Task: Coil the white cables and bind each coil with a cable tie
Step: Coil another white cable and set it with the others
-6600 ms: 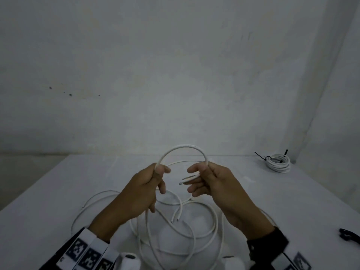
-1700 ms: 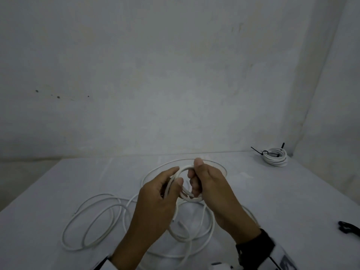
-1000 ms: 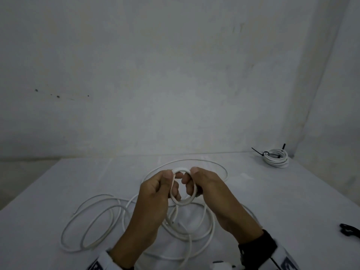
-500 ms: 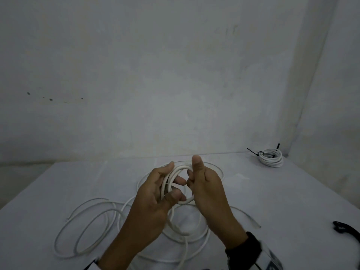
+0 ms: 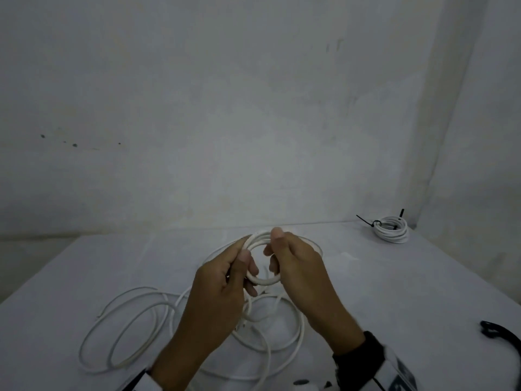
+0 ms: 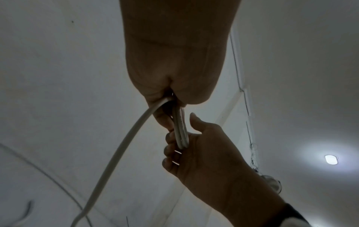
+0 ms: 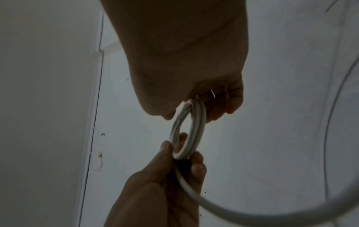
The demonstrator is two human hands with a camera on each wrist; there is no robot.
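A small coil of white cable [image 5: 262,282] of a few turns is held upright above the table between both hands. My left hand [image 5: 248,263] grips its left side, thumb over the turns. My right hand [image 5: 272,242] pinches its right side, thumb on top. In the left wrist view the coil [image 6: 181,130] runs from my left hand [image 6: 170,104] into the right hand [image 6: 186,138]. In the right wrist view the ring [image 7: 192,127] spans my right hand [image 7: 194,104] and left hand [image 7: 182,153]. The rest of the cable [image 5: 124,334] lies in loose loops on the table.
A finished white coil [image 5: 392,231] bound with a black cable tie sits at the table's far right corner by the wall. A black curved object [image 5: 501,337] lies near the right edge. The white table [image 5: 394,292] meets walls at the back and right.
The single arc of cable held at first has become a small coil of a few turns. Over the last second both hands regripped it, and some loose cable was drawn in.
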